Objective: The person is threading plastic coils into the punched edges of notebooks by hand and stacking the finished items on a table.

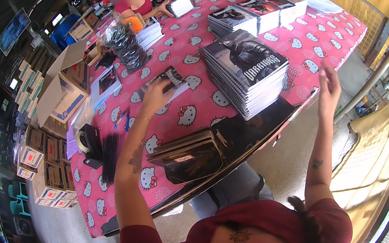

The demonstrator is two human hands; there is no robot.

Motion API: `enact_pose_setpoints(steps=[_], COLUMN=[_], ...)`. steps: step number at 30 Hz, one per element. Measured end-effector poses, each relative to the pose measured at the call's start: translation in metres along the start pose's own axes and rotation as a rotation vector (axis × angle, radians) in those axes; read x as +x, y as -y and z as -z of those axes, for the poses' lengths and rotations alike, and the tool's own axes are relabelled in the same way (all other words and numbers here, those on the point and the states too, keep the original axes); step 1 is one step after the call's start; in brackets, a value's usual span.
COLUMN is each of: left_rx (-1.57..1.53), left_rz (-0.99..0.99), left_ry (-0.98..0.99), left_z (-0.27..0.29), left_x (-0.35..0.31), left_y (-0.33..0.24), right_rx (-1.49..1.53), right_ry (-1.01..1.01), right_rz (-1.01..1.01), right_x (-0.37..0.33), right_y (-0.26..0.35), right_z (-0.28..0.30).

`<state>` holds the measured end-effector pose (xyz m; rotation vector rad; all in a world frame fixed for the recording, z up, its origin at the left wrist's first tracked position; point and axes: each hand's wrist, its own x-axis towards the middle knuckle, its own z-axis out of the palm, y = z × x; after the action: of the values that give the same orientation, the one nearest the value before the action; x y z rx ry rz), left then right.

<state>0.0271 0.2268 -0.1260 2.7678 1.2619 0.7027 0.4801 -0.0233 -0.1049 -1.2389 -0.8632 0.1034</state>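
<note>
My left hand [155, 99] is over a low pile of dark-covered notebooks [178, 79] in the middle of the table, its fingers curled on them. White page edges show beside the hand; the fingertips are partly blurred. To the right stands a tall stack of spiral-bound notebooks [251, 61] with a dark armoured figure on the top cover and black coils along the left side. My right hand [328, 90] is raised by the table's right edge, fingers apart and holding nothing, apart from that stack.
Shorter notebook stacks [234, 19] stand behind the tall one. A worn brown board pile [185, 158] lies at the near edge. Black coils [111, 157], a tape roll [86, 141] and a plastic-wrapped black bundle [125, 46] are leftward. Cartons [65, 93] flank the table; a co-worker [135, 1] handles notebooks opposite.
</note>
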Motion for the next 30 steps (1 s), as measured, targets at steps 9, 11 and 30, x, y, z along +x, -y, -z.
enact_pose_setpoints(steps=[9,11,30], left_rx=[0.338,0.338,-0.018], left_rz=[0.063,0.026,-0.176], left_ry=[-0.152,-0.333,-0.248], left_z=[-0.02,0.038,0.153], left_x=[-0.062,-0.046,-0.111], left_y=[0.035,-0.013,-0.17], right_rx=[-0.012,0.131,0.228], right_ry=[0.302,0.701,0.879], right_rz=[0.431,0.237,-0.129], right_x=[-0.081,-0.107,-0.182], right_y=[0.054,0.073,0.019], right_z=[-0.063,-0.088,-0.157])
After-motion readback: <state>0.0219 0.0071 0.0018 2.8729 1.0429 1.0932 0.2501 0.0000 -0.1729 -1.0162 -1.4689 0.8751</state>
